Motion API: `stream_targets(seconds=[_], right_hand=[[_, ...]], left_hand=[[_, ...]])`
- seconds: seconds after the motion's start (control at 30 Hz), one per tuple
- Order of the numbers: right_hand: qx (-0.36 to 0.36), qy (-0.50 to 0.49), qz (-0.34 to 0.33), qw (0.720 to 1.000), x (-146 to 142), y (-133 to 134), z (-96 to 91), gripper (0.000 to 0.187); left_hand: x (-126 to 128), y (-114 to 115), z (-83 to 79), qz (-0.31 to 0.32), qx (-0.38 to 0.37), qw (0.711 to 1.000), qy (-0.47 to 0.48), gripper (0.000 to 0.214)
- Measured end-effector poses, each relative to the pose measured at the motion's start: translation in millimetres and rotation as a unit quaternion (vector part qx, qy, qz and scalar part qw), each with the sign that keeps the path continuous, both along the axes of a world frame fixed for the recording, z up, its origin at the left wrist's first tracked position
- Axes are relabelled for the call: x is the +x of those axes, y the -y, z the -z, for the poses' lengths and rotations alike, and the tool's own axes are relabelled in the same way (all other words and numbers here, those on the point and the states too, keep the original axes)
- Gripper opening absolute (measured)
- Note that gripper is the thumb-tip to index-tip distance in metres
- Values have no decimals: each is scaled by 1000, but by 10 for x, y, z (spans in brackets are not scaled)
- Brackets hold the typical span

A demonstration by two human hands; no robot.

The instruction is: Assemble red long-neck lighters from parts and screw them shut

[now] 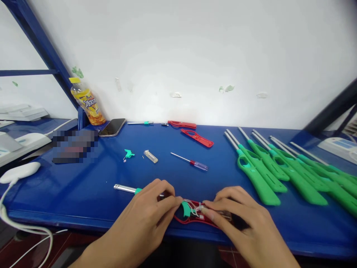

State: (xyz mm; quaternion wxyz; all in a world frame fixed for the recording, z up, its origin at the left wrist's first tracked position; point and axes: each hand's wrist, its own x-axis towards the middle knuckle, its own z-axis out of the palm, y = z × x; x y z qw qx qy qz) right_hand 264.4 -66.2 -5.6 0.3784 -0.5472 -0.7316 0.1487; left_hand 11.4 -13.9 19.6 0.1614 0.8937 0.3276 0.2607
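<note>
Near the table's front edge lies an opened long-necked lighter: a red half shell (pixel 182 221) with a teal trigger (pixel 186 209), white wires and small inner parts exposed. Its silver tube (pixel 124 188) points left. My left hand (pixel 152 210) is closed on the lighter's neck side, thumb and forefinger pinched at the trigger. My right hand (pixel 242 216) grips the shell's handle end, thumb and forefinger pressed by the white valve part (pixel 201 208). The fingers partly hide the handle's contents. Beyond the hands lies a screwdriver (pixel 198 165) with a clear purple handle.
Finished-looking green lighters (pixel 258 178) lie in a row at right. Behind are red shell halves (pixel 197 138), a metal tube (pixel 136 123), a clear fuel tank (pixel 151 156) and a teal trigger piece (pixel 128 153). A phone (pixel 112 127) and drink bottle (pixel 87 102) stand back left.
</note>
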Motion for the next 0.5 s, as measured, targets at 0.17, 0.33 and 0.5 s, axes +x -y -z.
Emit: stream_targets(seconds=[0.17, 0.33, 0.5], right_hand=[[1, 9, -14, 1000, -17, -1, -43, 12], [-10, 8, -26, 1000, -13, 9, -56, 14], [-27, 19, -30, 999, 4, 15, -37, 13]], left_hand=[[22, -15, -47, 6, -16, 999, -29, 22], [24, -22, -65, 17, -23, 997, -74, 25], [9, -14, -77, 27, -5, 991, -131, 30]])
